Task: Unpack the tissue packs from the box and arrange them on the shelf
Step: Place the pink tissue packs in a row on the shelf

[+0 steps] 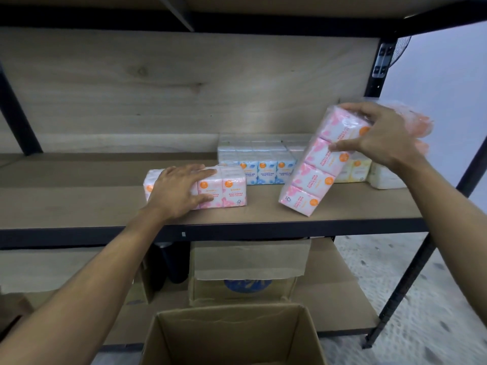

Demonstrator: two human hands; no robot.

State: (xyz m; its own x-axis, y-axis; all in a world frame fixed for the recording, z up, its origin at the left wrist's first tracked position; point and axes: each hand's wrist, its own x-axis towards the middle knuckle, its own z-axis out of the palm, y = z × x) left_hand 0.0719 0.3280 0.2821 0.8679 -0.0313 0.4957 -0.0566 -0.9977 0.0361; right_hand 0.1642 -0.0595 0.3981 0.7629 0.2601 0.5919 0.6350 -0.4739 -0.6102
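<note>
While the left hand (179, 191) is laid on the flat pack (229, 191), the right hand (379, 138) is closed on the tilted pack (313, 169), as seen from the head view. The flat pack, pink and white, lies on the shelf (79, 204) near its front edge, left of centre. The left hand's fingers are spread straight across the pack's top and the thumb is stretched along its front face; the pack's left part is covered by the hand.

The tilted pack, also pink and white, is held to the right of the flat one, well apart from it. Its upper end is gripped by the right hand, with the fingers curled over the top and the thumb pressed on the face turned toward the camera. Its lower end is down at the shelf board near the front edge; whether it touches the board cannot be told. The pack leans with its top toward the right.

Blue packs (263, 167) are set in a row behind and between the two hands, and yellow packs (357, 168) are seen just below the right hand. An orange pack (421, 125) is partly hidden behind that hand. An open box (184, 335) is seen at the bottom, between the forearms, below the shelf. A second carton (245, 262) stands on the lower level.
</note>
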